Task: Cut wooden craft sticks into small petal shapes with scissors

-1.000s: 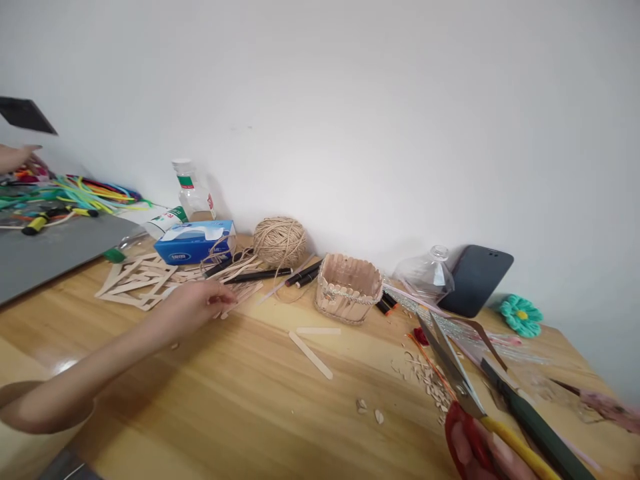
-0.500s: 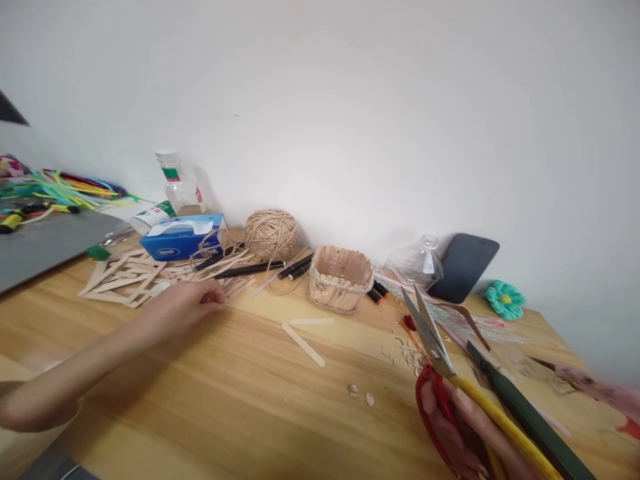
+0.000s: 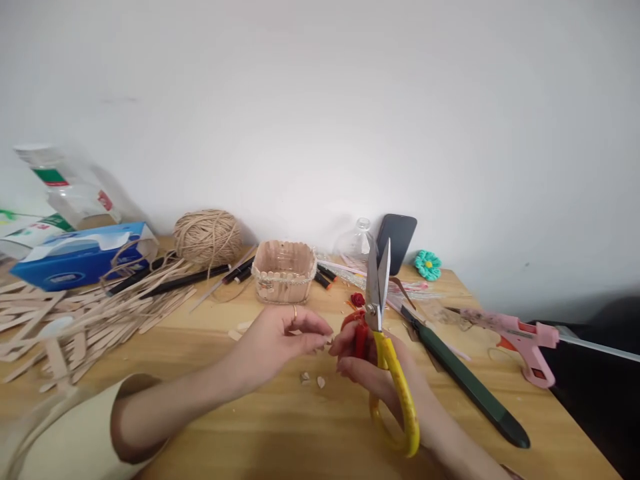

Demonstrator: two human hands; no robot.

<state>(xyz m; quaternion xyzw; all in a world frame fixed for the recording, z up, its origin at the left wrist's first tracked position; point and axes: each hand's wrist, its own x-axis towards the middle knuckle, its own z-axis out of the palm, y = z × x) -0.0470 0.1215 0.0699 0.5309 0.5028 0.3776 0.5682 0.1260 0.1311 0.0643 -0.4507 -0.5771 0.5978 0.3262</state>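
While the right hand [image 3: 373, 373] is wrapped around the handles of a pair of scissors with one red and one yellow plastic loop [image 3: 383, 333], its fingers are curled shut on them, and the steel blades stand almost together, only a sliver apart at the tips. The scissors' long axis runs nearly upright in the view, leaning slightly: the yellow loop hangs low toward the person, and the points aim up and away toward the white wall, just in front of a dark phone [image 3: 397, 241] propped there. The left hand [image 3: 283, 333] sits just beside the right, over the middle of the light wooden table [image 3: 250, 427]; its thumb and fingertips are pinched together, a ring on one finger, and whether something small is held between them cannot be told. Its fingertips nearly meet the right hand's knuckles. Below the two hands lie a few pale chips [image 3: 313, 380] on the tabletop. Behind them stands a small square basket of pale craft sticks [image 3: 283, 270], with a ball of tan twine [image 3: 206, 237] to its left and a scattered heap of flat wooden sticks [image 3: 85, 320] further left. A long dark-green bar [image 3: 467, 380] lies slanted at the right, near a pink glue gun [image 3: 520, 337].
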